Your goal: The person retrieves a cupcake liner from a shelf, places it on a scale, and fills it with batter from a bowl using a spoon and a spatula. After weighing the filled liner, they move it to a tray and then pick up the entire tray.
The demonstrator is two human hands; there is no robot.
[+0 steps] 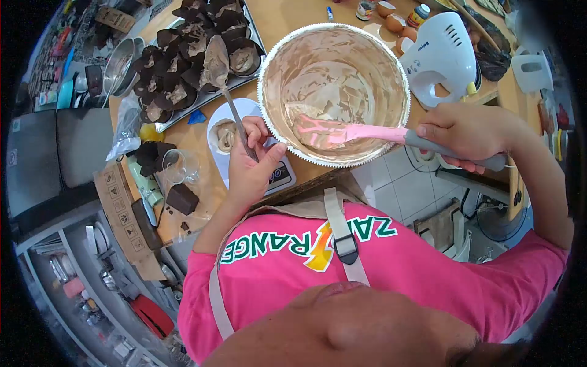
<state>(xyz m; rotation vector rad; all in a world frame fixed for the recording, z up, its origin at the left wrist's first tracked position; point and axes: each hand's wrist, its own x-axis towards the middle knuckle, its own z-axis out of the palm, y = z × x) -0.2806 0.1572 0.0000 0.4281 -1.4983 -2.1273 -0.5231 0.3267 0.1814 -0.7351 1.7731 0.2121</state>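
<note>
My left hand (254, 160) grips the handle of a batter-coated spoon (215, 64), its bowl pointing away from me. The same hand's thumb lies against the rim of a big white mixing bowl (266, 125), tilted toward me and smeared inside with light brown batter. My right hand (461, 137) is closed around the grey handle of a pink spatula (367, 133). The spatula's blade rests inside the bowl, partly covered in batter. Just left of my left hand, a paper cup of batter (224, 136) sits on a white kitchen scale (243, 109).
A metal tray (257, 33) holds many dark paper cups (177, 58), several with batter. A white hand mixer (441, 58) stands right of the bowl, near eggshells (394, 23). Clear plastic cups (180, 166) and dark paper liners (182, 199) lie at the left table edge.
</note>
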